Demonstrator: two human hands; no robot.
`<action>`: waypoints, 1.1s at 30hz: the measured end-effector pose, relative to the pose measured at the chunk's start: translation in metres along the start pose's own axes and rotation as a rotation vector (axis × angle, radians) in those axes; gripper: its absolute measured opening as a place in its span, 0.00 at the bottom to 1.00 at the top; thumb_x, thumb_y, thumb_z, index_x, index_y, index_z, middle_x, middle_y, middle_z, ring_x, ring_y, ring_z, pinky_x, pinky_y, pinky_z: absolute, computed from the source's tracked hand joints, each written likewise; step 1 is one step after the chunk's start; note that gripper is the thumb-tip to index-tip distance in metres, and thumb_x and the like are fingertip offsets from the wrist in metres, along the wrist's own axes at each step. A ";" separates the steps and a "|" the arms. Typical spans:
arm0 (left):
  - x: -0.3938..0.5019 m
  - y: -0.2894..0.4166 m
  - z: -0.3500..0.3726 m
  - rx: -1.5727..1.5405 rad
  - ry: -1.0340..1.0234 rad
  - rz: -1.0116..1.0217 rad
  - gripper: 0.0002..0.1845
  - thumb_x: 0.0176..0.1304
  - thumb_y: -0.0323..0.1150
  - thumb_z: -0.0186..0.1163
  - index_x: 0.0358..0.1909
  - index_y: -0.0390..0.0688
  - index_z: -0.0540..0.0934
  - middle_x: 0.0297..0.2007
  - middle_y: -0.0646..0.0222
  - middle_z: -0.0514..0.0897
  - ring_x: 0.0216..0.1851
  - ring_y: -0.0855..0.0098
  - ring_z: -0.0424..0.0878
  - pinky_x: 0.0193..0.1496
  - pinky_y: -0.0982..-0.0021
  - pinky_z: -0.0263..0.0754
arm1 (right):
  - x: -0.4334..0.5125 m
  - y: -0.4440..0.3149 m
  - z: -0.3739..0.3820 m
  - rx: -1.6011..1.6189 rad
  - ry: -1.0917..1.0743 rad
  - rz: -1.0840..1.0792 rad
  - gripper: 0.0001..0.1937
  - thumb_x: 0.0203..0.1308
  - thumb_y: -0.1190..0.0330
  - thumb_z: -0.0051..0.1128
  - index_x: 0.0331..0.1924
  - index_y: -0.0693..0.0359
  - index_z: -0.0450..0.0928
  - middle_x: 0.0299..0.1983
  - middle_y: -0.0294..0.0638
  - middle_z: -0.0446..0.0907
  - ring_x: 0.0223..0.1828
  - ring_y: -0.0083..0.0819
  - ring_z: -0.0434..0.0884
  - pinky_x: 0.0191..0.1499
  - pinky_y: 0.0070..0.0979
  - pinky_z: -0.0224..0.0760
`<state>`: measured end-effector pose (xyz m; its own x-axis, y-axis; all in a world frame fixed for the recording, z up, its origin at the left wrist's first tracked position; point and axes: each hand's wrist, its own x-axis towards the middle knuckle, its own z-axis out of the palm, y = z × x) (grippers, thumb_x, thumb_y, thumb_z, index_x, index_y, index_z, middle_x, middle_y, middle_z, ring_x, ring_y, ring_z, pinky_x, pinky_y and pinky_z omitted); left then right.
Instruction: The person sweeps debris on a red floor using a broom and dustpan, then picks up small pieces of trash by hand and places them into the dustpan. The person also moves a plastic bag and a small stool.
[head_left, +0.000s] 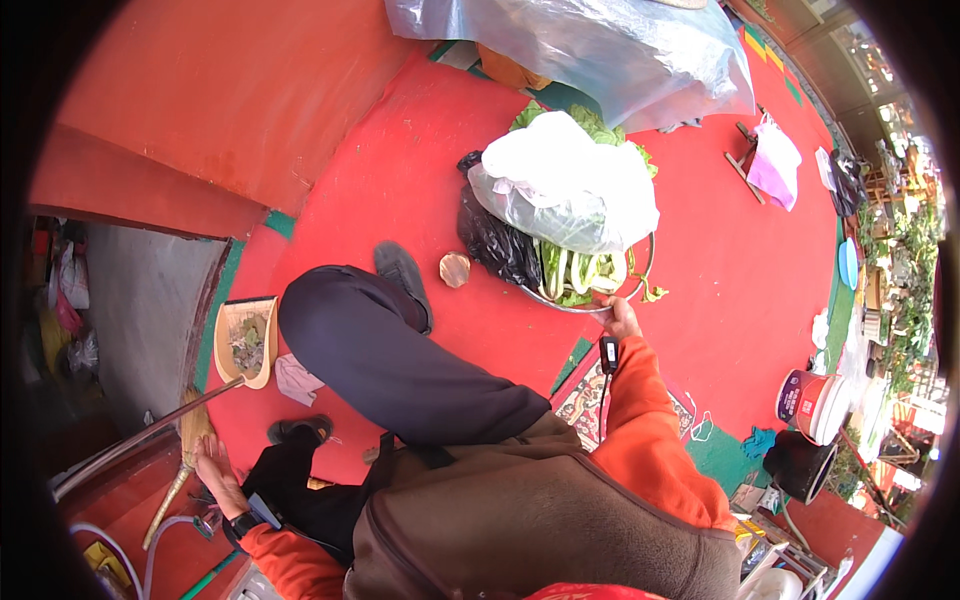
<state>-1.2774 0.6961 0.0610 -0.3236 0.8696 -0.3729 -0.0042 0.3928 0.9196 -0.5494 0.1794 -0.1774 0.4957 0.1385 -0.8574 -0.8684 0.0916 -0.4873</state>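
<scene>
My right hand (619, 319) grips the near rim of a round metal basin (555, 307). The basin is heaped with leafy green vegetables (581, 274) with pale stalks. A white plastic bag (570, 180) covers most of the heap, and a black plastic bag (499, 240) bulges out on its left. Some leaves stick out beyond the bags on the far side. Off to the left, my left hand (215, 469) is empty with its fingers extended. It overlaps a straw broom (196, 431) in the view; whether it touches the broom I cannot tell.
A long-handled dustpan (223, 352) holding dry leaves stands by the doorway at left. A small round brown object (454, 269) lies on the red floor covering (360, 195). Plastic sheeting (600, 52) drapes across the top. A lidded bucket (810, 405) and folding stool (746, 165) are at right.
</scene>
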 end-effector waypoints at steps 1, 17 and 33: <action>0.001 0.000 -0.001 0.007 0.002 -0.001 0.22 0.70 0.37 0.53 0.62 0.39 0.69 0.61 0.57 0.74 0.64 0.63 0.71 0.64 0.62 0.69 | -0.004 0.004 -0.010 0.017 0.025 0.034 0.08 0.54 0.80 0.42 0.38 0.73 0.68 0.44 0.54 0.77 0.44 0.57 0.83 0.43 0.42 0.87; 0.033 -0.008 -0.005 0.028 -0.088 -0.094 0.23 0.71 0.39 0.54 0.63 0.40 0.69 0.60 0.65 0.75 0.62 0.64 0.74 0.64 0.62 0.69 | -0.067 0.112 -0.185 0.047 0.100 0.227 0.12 0.55 0.81 0.44 0.44 0.72 0.69 0.40 0.50 0.75 0.41 0.47 0.81 0.50 0.42 0.80; -0.109 0.078 -0.066 0.403 -0.126 0.313 0.20 0.76 0.50 0.44 0.44 0.43 0.75 0.48 0.64 0.82 0.48 0.71 0.80 0.52 0.70 0.70 | -0.165 0.129 -0.031 -0.551 -0.114 0.386 0.24 0.68 0.54 0.45 0.61 0.61 0.69 0.55 0.49 0.77 0.52 0.43 0.79 0.54 0.42 0.72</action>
<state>-1.3051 0.6118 0.1815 -0.1346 0.9833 -0.1227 0.4471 0.1708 0.8780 -0.7434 0.1379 -0.1039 0.1209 0.1657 -0.9787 -0.8472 -0.4967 -0.1888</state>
